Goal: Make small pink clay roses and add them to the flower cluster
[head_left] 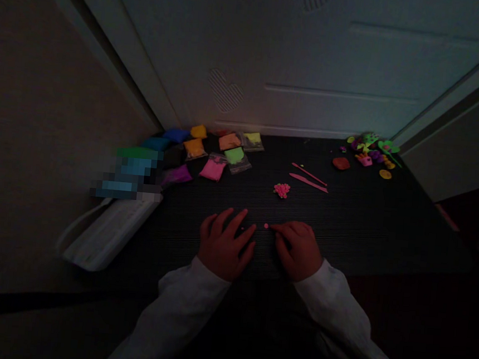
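Note:
Palm down on the dark table, my left hand (223,248) has its fingers spread and holds nothing. A tiny pink speck (242,228) lies by its fingers. My right hand (298,249) rests to the right, its index finger stretched out and the thumb apart from it. That fingertip is right beside a small flat pink clay disc (266,226); whether it touches cannot be made out. Beyond the hands sits a cluster of small pink clay pieces (281,190). Two pink modelling tools, a thin stick (309,174) and a flat knife (308,182), lie farther back.
Several bags of coloured clay, including a pink one (213,167) and a green one (235,155), lie at back left. A white power strip (111,232) is at the left edge. Clay figures (367,151) and a reddish lump (341,164) sit at back right, before a white panel (242,51).

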The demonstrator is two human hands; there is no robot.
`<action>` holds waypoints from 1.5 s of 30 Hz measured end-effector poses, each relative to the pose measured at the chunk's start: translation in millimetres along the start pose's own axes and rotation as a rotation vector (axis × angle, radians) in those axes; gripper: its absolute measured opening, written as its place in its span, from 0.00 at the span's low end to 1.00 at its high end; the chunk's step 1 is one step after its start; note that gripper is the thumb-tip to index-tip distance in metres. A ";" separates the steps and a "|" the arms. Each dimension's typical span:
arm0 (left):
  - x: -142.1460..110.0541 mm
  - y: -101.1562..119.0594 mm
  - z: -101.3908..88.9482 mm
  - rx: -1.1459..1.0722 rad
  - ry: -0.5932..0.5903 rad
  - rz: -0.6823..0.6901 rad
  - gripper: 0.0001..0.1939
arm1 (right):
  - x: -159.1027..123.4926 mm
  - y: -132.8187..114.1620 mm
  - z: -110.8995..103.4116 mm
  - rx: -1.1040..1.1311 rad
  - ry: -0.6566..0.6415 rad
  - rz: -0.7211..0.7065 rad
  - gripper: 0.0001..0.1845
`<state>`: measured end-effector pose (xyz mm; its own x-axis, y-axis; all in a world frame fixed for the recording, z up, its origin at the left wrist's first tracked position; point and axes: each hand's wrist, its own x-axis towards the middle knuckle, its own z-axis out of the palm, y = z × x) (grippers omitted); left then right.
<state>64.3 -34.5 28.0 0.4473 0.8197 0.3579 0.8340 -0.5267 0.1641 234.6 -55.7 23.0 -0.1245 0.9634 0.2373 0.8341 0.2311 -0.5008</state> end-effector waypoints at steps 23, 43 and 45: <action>-0.6 -1.1 0.9 -0.019 0.024 -0.011 0.16 | -0.3 -0.9 -1.0 -0.018 0.002 -0.005 0.13; 0.2 -0.1 1.8 -0.020 0.003 -0.005 0.17 | -0.9 0.0 -0.4 0.006 -0.007 0.006 0.14; -0.1 -0.2 1.6 -0.022 -0.005 -0.002 0.18 | -0.7 0.0 -0.6 0.007 -0.005 0.007 0.14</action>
<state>64.7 -34.1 26.6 0.4473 0.8220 0.3525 0.8277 -0.5298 0.1850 235.0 -56.5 23.4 -0.1217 0.9657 0.2293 0.8312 0.2254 -0.5083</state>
